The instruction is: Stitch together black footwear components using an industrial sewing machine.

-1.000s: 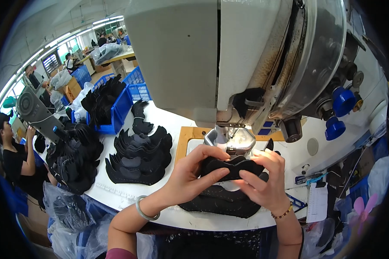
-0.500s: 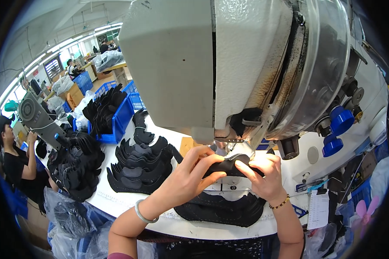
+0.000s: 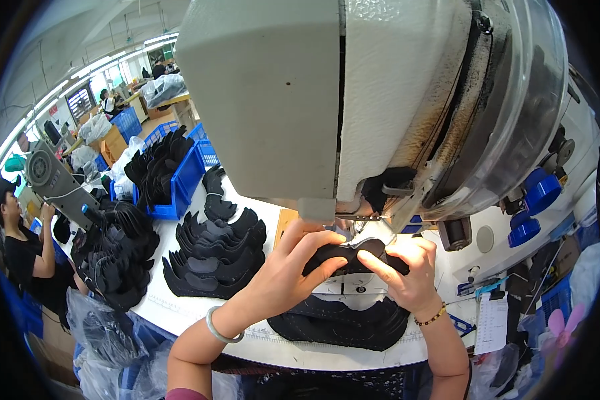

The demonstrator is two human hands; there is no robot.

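Observation:
A curved black fabric piece point(image 3: 337, 254) lies under the head of a sewing machine point(image 3: 267, 107), near the lit needle area. My left hand point(image 3: 300, 259) pinches its left part between thumb and fingers. At its right end, my right hand point(image 3: 408, 272) grips it, with the index finger laid along the near edge. A pale strip shows along the piece's far edge. The needle itself is mostly hidden by the machine head and my fingers. Just in front of my hands, a stack of similar black pieces point(image 3: 340, 325) rests on the white table point(image 3: 180, 313).
Left of my hands stands a layered pile of black pieces point(image 3: 213, 257). Beyond it are a blue crate point(image 3: 187, 183) full of black pieces and another heap point(image 3: 113, 257). A person point(image 3: 30, 240) works at the far left. Blue knobs point(image 3: 540, 191) jut from the machine's right.
More of the black piece now shows between my hands, and it sits a little further left. My left fingers have shifted slightly on it. The machine head looks larger in view.

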